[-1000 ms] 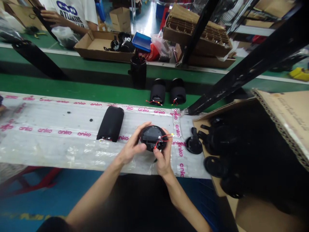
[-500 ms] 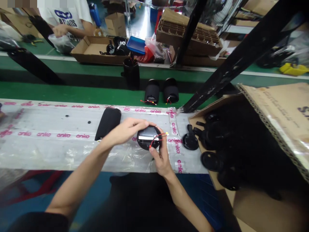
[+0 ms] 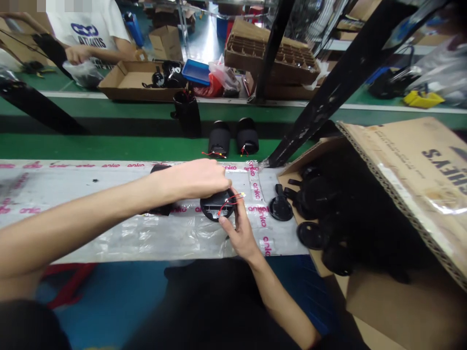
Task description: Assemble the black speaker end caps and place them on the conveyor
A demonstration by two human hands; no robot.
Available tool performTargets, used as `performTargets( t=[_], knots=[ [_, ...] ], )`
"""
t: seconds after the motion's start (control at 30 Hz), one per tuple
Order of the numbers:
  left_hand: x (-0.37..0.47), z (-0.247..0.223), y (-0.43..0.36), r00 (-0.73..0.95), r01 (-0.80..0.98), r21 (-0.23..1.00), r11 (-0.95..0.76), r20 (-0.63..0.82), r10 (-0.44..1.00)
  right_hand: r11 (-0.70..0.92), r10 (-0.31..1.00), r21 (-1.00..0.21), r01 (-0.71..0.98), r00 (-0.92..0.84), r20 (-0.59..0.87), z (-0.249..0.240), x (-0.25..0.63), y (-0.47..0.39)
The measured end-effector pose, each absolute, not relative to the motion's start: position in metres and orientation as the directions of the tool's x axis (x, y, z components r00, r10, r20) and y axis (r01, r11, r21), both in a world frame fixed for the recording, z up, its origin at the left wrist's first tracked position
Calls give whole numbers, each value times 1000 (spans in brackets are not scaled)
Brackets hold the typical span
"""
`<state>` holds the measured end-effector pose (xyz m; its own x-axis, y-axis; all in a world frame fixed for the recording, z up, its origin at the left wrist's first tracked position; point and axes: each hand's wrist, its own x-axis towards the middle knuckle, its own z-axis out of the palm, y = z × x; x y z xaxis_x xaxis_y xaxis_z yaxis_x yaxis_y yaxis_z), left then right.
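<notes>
A black cylindrical speaker body [image 3: 211,211] stands over the plastic-covered bench, its round end facing up towards me. Thin red and black wires [image 3: 229,199] with small red and yellow-white connectors come out of that end. My right hand [image 3: 241,233] is wrapped round its right side, thumb at the near rim beside the red connector. Over the far left rim, my left hand [image 3: 204,177] is closed with bent knuckles; its fingertips are hidden, so what they pinch cannot be seen. A second black cylinder [image 3: 158,210] lies partly hidden under my left forearm.
An open carton [image 3: 368,194] of black round parts stands at right, with a round black part [image 3: 280,208] beside it. Two wired cylinders [image 3: 219,138] stand on the green surface behind. A black post [image 3: 310,112] slants across. Opposite, a person [image 3: 87,39] handles a plastic bag.
My left hand has risen and curled from lying along the rim, and its forearm now crosses the second cylinder. My right hand keeps its hold. The view has shifted slightly right.
</notes>
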<state>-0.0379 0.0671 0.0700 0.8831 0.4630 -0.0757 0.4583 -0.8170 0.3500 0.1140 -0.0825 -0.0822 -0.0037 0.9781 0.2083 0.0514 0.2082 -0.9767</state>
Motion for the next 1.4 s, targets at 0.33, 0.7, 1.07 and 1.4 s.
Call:
performTargets(
  t=[0.33,0.7,1.07,1.4],
  knots=[
    [-16,91,113,879,473,569,-673,-359,315,179,984,-984,-19,-12,179,-78,118,-79],
    [-36,79,65,967,249,81,-965,-74,243,184,978,-972,147,-127,165,-64,136,-79],
    [-53,54,73,876,366,666,-650,-13,481,159,973,-65,985,-167,-157,-58,295,-76],
    [-89,36,2,677,423,606,-674,283,679,10,987,-95,995,5,163,-61,252,-61]
  ],
)
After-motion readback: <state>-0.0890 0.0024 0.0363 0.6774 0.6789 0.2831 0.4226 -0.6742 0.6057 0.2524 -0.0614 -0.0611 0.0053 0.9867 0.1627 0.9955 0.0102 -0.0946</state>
